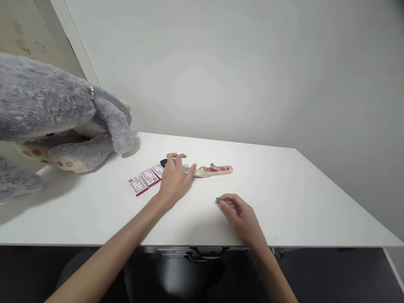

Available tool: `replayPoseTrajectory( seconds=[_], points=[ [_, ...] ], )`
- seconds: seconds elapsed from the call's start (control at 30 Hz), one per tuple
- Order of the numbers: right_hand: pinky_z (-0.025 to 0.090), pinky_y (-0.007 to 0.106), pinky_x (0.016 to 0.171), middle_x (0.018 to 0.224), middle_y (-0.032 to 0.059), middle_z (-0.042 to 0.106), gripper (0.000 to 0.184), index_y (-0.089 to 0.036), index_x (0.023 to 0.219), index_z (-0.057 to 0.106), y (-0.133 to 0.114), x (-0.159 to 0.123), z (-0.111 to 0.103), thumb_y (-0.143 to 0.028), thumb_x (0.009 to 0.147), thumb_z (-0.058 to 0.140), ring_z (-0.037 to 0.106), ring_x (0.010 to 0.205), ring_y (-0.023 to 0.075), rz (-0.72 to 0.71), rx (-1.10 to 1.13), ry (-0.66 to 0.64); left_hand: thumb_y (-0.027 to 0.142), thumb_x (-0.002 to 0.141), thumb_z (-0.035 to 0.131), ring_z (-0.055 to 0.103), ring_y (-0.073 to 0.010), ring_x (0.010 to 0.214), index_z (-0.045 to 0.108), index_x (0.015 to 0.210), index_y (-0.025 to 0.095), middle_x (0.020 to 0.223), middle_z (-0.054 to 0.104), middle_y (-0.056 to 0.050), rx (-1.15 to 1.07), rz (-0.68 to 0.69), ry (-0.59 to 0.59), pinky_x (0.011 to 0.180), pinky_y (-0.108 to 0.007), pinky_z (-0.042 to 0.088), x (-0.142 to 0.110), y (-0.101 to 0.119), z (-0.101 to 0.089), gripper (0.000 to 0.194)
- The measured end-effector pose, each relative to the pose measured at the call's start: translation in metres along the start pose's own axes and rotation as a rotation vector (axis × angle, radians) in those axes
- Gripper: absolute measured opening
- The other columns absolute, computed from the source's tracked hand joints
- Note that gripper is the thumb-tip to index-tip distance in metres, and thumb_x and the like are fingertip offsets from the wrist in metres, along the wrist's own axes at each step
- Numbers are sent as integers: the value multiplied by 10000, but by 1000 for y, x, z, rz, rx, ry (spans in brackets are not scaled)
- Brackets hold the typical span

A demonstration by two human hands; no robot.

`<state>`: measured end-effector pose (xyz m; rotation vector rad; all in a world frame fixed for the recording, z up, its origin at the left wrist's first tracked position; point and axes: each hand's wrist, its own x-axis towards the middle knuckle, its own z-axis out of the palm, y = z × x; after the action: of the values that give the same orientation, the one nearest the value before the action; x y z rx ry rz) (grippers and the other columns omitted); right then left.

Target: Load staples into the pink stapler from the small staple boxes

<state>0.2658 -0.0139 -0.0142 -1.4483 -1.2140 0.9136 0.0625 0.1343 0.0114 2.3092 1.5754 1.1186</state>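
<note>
Here, one open pink-and-cream plastic case [218, 173] lies partly beneath the spread left hand [173, 176]; left of it, three red-and-white rectangular cards [150, 177]; before it, the right hand [240, 215] pinches one small grey piece [218, 200].

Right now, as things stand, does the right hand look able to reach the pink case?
Probably yes: I see nothing between the right hand and the pink case, though that hand holds a small dark piece.
</note>
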Motion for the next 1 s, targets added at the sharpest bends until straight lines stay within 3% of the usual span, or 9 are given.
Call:
replayPoseTrajectory(
  seconds=[0.3, 0.53, 0.83, 1.0],
  points=[
    [554, 364, 828, 902, 63, 718, 438, -215, 1069, 670, -4, 1, 0, -633, 940, 693, 662, 829, 211, 17, 119, 70, 508, 1047, 496, 656, -329, 1151, 511, 1328, 210, 1367, 594, -143, -138, -55, -130, 981, -499, 521, -3, -4, 2, 409],
    [539, 350, 810, 829, 32, 687, 406, -227, 1077, 688, -1, 0, 0, -619, 997, 621, 645, 804, 202, -4, 82, 107, 396, 1020, 559, 689, -206, 838, 528, 1231, 222, 1309, 669, -97, -433, -151, -233, 900, -426, 532, -3, -3, 5, 275],
    [537, 353, 744, 797, 46, 704, 458, -208, 988, 721, 0, 0, 1, -652, 992, 609, 638, 739, 202, -33, 77, 125, 277, 986, 548, 724, -201, 905, 543, 1214, 212, 1349, 656, -99, -576, -183, -254, 885, -386, 542, -3, -3, 2, 236],
    [542, 360, 757, 819, 52, 719, 458, -196, 1036, 748, 0, 0, 0, -640, 971, 652, 646, 746, 201, -3, 105, 137, 301, 991, 539, 727, -199, 861, 544, 1240, 211, 1231, 685, -86, -587, -176, -311, 836, -372, 540, -5, 0, -2, 264]
  ],
)
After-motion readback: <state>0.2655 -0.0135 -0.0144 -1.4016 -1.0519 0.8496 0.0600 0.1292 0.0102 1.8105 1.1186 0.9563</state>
